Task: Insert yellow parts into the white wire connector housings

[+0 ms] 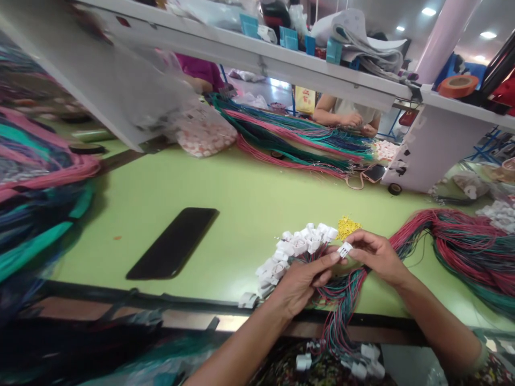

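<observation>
Wire bundles [446, 230] are spread over the green surface [245, 198]. Near its front edge, a white connector [344, 250] is held by the left hand [306, 280]; it is met by the right hand [375, 256], whose grip cannot be told. Its slotted face is best kept steady.

Both hands are on one little white connector [344, 249], left hand [301, 281] and right hand [378, 256] basically fingertip to fingertip. There's a heap of white plugs [298, 245] just left of it, tiny yellow bits [347, 227] on the far side, a dark phone [173, 244] lying farther left on the green table [137, 187], plus a fat wire bundle [458, 252] off right.
</observation>
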Tool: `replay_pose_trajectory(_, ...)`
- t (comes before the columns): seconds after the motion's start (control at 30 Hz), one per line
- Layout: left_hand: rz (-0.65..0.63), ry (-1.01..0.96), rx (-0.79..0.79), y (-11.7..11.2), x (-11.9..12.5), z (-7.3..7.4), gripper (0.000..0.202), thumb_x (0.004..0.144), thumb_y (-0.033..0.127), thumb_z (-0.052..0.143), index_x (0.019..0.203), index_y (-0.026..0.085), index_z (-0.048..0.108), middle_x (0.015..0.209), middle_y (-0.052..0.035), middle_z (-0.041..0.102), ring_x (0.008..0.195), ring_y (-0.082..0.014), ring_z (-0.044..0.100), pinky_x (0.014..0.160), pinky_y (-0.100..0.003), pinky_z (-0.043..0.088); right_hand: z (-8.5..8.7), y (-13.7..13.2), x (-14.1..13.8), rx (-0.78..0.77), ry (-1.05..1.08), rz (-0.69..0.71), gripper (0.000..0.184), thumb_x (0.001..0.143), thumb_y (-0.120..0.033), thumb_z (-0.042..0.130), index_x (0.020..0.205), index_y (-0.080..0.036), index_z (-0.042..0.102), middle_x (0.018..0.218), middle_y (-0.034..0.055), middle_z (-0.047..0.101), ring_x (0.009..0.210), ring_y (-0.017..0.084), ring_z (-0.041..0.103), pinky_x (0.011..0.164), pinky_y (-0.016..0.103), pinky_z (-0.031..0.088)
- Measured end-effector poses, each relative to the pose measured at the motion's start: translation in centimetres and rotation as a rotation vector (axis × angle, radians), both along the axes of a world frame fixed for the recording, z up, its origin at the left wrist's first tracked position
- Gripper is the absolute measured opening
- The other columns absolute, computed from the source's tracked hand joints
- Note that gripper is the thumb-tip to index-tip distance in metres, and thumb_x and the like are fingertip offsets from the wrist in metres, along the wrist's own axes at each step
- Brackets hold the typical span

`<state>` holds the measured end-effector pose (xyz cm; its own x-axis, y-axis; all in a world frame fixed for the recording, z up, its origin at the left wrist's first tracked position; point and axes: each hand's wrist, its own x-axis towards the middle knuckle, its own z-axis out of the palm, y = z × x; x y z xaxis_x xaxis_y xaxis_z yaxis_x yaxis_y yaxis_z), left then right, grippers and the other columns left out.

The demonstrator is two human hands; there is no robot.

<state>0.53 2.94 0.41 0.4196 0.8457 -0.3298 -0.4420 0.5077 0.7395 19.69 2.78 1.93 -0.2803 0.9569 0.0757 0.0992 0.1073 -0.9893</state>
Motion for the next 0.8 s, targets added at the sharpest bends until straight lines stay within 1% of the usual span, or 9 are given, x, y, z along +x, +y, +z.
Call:
replay_pose_trajectory(0.1,-0.004,0.024,-0.023,0.0,0.1,0.1,0.035,0.053,0.038,0.094,0.074,0.015,0.079,0.064,-0.0045,0.069,0.042,-0.0008,0.028,0.042,-0.021,0.011,0.6,0.3,0.1,0.112,-0.122,0.026,0.016,0.087,-0.037,0.072,0.097,-0.025,0.073,0.092,0.0025,0.067,0.090,0.018,0.062,0.082,0.033,0.051)
replay_pose_trajectory(0.17,0.026,0.031,-0.042,-0.1,0.1,0.1,0.035,0.052,0.036,0.095,0.074,0.014,0.079,0.065,-0.0052,0.071,0.042,-0.0007,0.028,0.042,-0.020,0.013,0.6,0.6,0.4,0.091,-0.136,0.015,0.017,0.090,-0.038,0.067,0.099,-0.024,0.072,0.092,0.0028,0.068,0.087,0.017,0.062,0.081,0.033,0.051)
replay_pose_trajectory(0.27,0.099,0.006,-0.076,-0.3,0.0,0.0,0.035,0.052,0.034,0.095,0.076,0.014,0.078,0.072,-0.0072,0.074,0.042,0.0003,0.030,0.042,-0.018,0.016,-0.2,1.3,1.6,0.056,-0.159,-0.145,0.017,0.091,-0.035,0.063,0.099,-0.021,0.068,0.087,0.0021,0.068,0.076,0.016,0.062,0.073,0.030,0.050)
replay_pose_trajectory(0.33,0.143,-0.009,-0.112,-0.4,0.0,-0.1,0.036,0.051,0.033,0.095,0.075,0.013,0.077,0.072,-0.0075,0.074,0.041,0.0012,0.030,0.041,-0.017,0.016,-1.2,1.5,2.4,0.119,-0.298,-0.201,0.010,0.089,-0.028,0.064,0.092,-0.020,0.067,0.083,0.0014,0.066,0.072,0.015,0.059,0.068,0.028,0.048)
replay_pose_trajectory(0.37,0.159,-0.014,-0.132,-0.5,0.0,-0.2,0.037,0.050,0.032,0.095,0.075,0.013,0.077,0.072,-0.0077,0.075,0.041,0.0016,0.030,0.041,-0.017,0.016,-1.7,1.5,2.7,0.163,-0.397,-0.183,0.006,0.088,-0.024,0.063,0.089,-0.020,0.067,0.082,0.0015,0.065,0.072,0.015,0.059,0.067,0.028,0.047)
replay_pose_trajectory(0.47,0.176,-0.010,-0.143,-0.6,0.0,-0.4,0.035,0.049,0.030,0.095,0.072,0.012,0.076,0.073,-0.0083,0.075,0.041,0.0017,0.030,0.041,-0.017,0.017,-3.1,1.4,3.1,0.288,-0.707,-0.086,0.011,0.091,-0.017,0.059,0.087,-0.020,0.069,0.086,0.0031,0.063,0.078,0.017,0.059,0.070,0.028,0.045)
replay_pose_trajectory(0.53,0.180,0.001,-0.115,-0.6,0.1,-0.5,0.034,0.051,0.030,0.094,0.073,0.012,0.076,0.073,-0.0084,0.075,0.041,0.0013,0.030,0.041,-0.018,0.017,-3.8,1.3,3.0,0.344,-0.852,-0.092,0.010,0.092,-0.016,0.060,0.090,-0.020,0.069,0.089,0.0041,0.063,0.082,0.018,0.059,0.074,0.029,0.045)
replay_pose_trajectory(0.63,0.181,0.019,-0.087,-0.6,0.1,-0.6,0.033,0.054,0.033,0.092,0.077,0.013,0.077,0.074,-0.0082,0.075,0.041,0.0007,0.029,0.041,-0.019,0.017,-4.3,1.4,2.6,0.368,-0.945,-0.106,0.009,0.091,-0.015,0.062,0.089,-0.020,0.069,0.088,0.0046,0.063,0.084,0.020,0.059,0.074,0.030,0.043)
replay_pose_trajectory(0.8,0.177,0.033,-0.070,-0.7,0.0,-0.6,0.031,0.058,0.033,0.091,0.079,0.015,0.077,0.076,-0.0087,0.075,0.041,-0.0004,0.030,0.042,-0.021,0.017,-4.5,1.8,2.5,0.387,-0.996,-0.119,0.017,0.092,-0.010,0.056,0.090,-0.020,0.070,0.089,0.0070,0.064,0.086,0.022,0.058,0.074,0.031,0.042)
